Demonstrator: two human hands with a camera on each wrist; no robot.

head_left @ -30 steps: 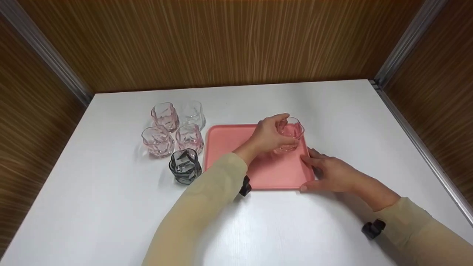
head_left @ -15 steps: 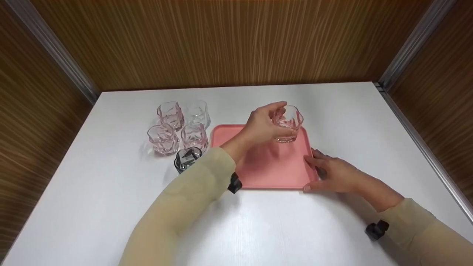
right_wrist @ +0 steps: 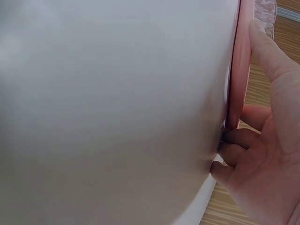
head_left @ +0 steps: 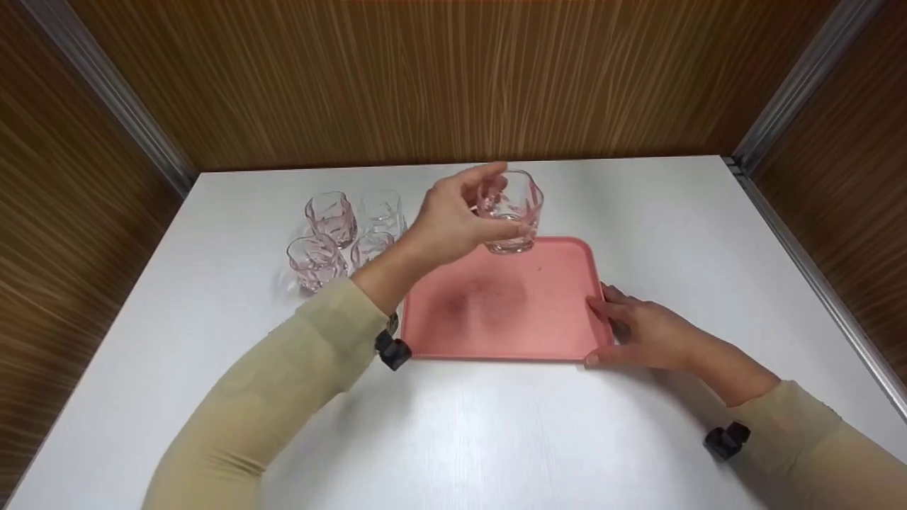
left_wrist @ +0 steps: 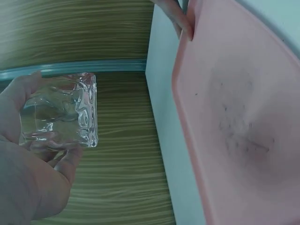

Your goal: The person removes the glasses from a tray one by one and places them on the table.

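I hold a clear, pink-tinted faceted glass tumbler [head_left: 511,211] in my left hand [head_left: 453,223], thumb on its near side and fingers [head_left: 489,173] curled round the far side, so it hangs upright in the air over the far edge of the flat pink plastic tray [head_left: 506,304]. Its walls are thick and twisted into wavy facets that catch the light, its base is heavy and clear, and nothing is in it; from my left wrist the tumbler [left_wrist: 61,110] looks almost colourless against my palm [left_wrist: 28,168].

My right hand [head_left: 641,329] rests at the tray's right edge, thumb along the near corner and fingers [head_left: 602,304] lightly bent against the rim; from my right wrist my fingertips [right_wrist: 234,138] are tucked against the tray's edge [right_wrist: 236,70] where it meets the white counter [head_left: 496,425].

Half a second ago the tumbler stood lower, over the tray's far right corner. Now it is lifted and carried leftward and farther from me, and the tray's bare floor shows where it was. My left arm has swung left with it and now hides the dark grey glass that showed earlier. My right hand has kept its place. The group of pink and clear tumblers [head_left: 333,230] on the counter left of the tray is unchanged.
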